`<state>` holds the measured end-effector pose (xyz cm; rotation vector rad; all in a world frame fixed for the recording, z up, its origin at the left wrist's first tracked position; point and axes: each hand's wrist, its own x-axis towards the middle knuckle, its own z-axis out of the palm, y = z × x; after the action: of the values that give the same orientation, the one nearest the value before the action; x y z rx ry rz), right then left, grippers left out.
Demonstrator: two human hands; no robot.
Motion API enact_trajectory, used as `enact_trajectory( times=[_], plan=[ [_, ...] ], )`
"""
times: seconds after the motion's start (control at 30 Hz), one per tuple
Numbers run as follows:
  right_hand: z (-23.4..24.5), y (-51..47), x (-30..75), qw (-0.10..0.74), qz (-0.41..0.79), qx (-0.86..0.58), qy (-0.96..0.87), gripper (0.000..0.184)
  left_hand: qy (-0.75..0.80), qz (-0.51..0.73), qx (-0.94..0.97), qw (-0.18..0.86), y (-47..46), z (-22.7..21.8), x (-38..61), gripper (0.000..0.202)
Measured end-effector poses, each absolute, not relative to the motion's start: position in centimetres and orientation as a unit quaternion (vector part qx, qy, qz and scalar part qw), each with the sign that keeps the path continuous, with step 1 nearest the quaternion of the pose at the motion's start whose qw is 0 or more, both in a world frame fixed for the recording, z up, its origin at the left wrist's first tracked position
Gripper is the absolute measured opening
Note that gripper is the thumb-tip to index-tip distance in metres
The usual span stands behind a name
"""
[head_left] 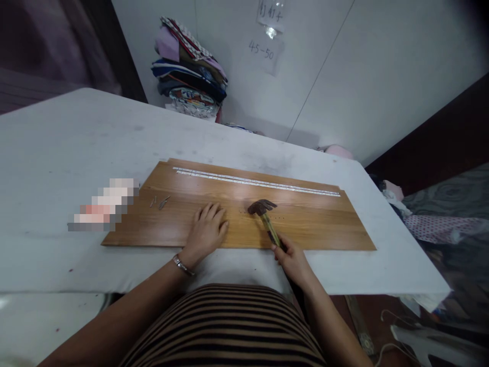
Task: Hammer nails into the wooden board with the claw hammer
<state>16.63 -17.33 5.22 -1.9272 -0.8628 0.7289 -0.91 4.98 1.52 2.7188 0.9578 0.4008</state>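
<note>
A brown wooden board (321,224) lies flat on the white-covered table. My right hand (293,260) is wrapped round the handle of a claw hammer (263,208), whose dark metal head is over the middle of the board. Small dots, perhaps nail heads, run in a row beside the hammer head; they are too small to make out fully. My left hand (207,228) rests flat on the board left of the hammer, fingers stretched out. Several loose nails (163,203) lie on the board's left part. Two white measuring strips (255,181) run along its far side.
The white tablecloth (53,168) covers the table. A blurred-out object (105,206) lies left of the board. Folded clothes (191,66) are stacked by the wall at the back. Paper signs (263,53) hang on the wall. Cloths (439,224) lie beyond the right edge.
</note>
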Motion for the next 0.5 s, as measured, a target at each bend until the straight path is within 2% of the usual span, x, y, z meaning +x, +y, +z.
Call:
enact_trajectory(
  times=[0.5],
  plan=[
    [5.50, -17.25, 16.62, 0.437, 0.290, -0.777, -0.348, 0.050, 0.331, 0.138, 0.926, 0.117, 5.00, 1.67, -0.91, 0.045]
  ],
)
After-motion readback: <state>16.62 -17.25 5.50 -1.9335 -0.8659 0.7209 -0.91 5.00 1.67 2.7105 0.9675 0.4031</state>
